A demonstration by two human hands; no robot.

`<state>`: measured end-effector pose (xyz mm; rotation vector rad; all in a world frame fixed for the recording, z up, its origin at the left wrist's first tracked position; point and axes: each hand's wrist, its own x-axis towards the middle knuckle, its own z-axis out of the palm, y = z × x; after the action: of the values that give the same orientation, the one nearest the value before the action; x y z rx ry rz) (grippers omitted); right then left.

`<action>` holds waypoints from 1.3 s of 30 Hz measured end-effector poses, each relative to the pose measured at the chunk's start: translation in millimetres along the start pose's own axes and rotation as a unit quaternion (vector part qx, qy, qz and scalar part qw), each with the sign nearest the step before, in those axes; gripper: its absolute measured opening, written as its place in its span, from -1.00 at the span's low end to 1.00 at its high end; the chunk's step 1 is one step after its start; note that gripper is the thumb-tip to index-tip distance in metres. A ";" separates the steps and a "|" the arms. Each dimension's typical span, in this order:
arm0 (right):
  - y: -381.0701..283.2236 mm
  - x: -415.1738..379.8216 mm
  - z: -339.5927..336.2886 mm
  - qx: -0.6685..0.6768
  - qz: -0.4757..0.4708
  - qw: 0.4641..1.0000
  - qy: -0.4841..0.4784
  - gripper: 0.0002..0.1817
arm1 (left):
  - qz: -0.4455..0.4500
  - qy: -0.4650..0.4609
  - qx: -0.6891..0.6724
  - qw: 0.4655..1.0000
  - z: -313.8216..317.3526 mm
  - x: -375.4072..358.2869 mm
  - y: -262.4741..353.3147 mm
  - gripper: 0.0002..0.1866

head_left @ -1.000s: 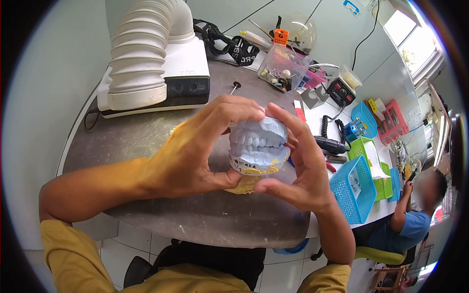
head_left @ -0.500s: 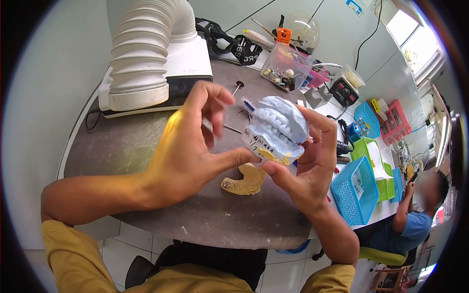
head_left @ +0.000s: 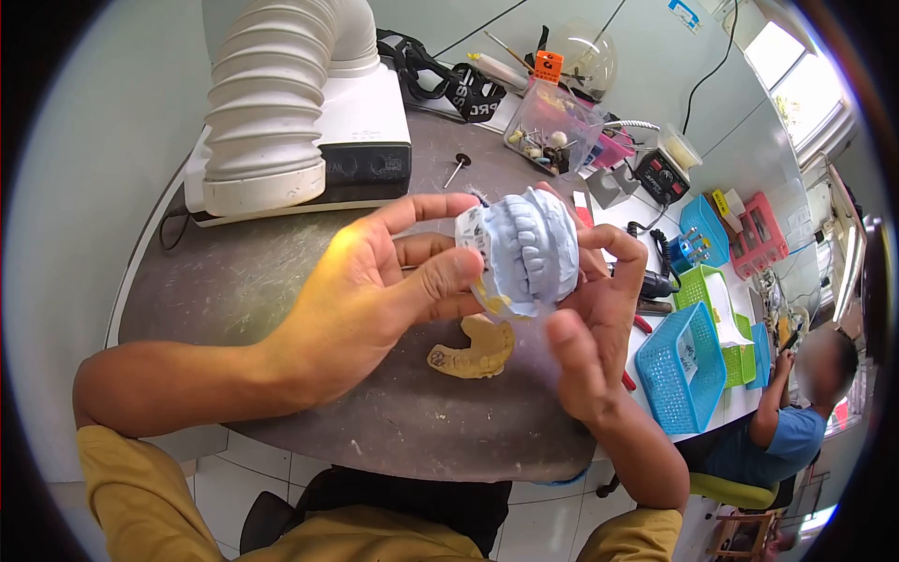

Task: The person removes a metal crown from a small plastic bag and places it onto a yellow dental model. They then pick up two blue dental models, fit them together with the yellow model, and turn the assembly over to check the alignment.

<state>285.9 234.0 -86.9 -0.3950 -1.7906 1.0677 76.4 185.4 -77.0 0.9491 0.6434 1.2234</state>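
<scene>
A pale blue dental model (head_left: pixel 529 245), its upper and lower teeth together, is raised above the brown tabletop. My left hand (head_left: pixel 375 286) holds its left side, the thumb in front and the fingers round the base. Behind the model's right side are the fingers of my right hand (head_left: pixel 604 314); its thumb is raised away from the model. Dark handwriting and a yellow patch show on the base. Just below, a cream horseshoe-shaped dental cast (head_left: pixel 478 351) lies on the table (head_left: pixel 375 431).
A white machine with a ribbed hose (head_left: pixel 267 103) stands at the back left. Behind the hands are a clear box of small tools (head_left: pixel 552 131) and a mandrel (head_left: pixel 457 170). Blue basket (head_left: pixel 684 365) sits right; a seated person (head_left: pixel 787 440) is beyond.
The model has turned so its teeth run more upright in view. My left fingers have closed onto its left side, and my right thumb has come off its lower edge.
</scene>
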 end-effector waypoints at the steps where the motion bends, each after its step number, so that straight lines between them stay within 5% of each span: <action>1: -1.4 -0.3 -0.5 0.088 0.052 0.995 0.018 -0.28 | 0.000 0.002 0.000 1.000 -1.4 -0.1 1.0 -0.37; 3: -1.5 -0.2 -5.8 0.045 0.039 0.998 -0.028 -0.43 | -0.006 -0.003 0.018 1.000 -3.6 -0.8 3.0 -0.39; 14: -2.5 -1.3 -8.4 0.021 0.079 0.996 -0.021 -0.22 | -0.022 -0.019 -0.030 0.999 -9.3 2.9 -0.5 -0.38; 39: 0.0 -6.0 -9.2 0.059 0.093 0.994 -0.015 -0.16 | -0.013 -0.032 -0.050 0.998 -8.8 4.2 0.7 -0.37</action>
<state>296.7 234.5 -89.1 -0.4817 -1.7332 1.3085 69.7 191.8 -80.3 0.8900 0.5377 1.1868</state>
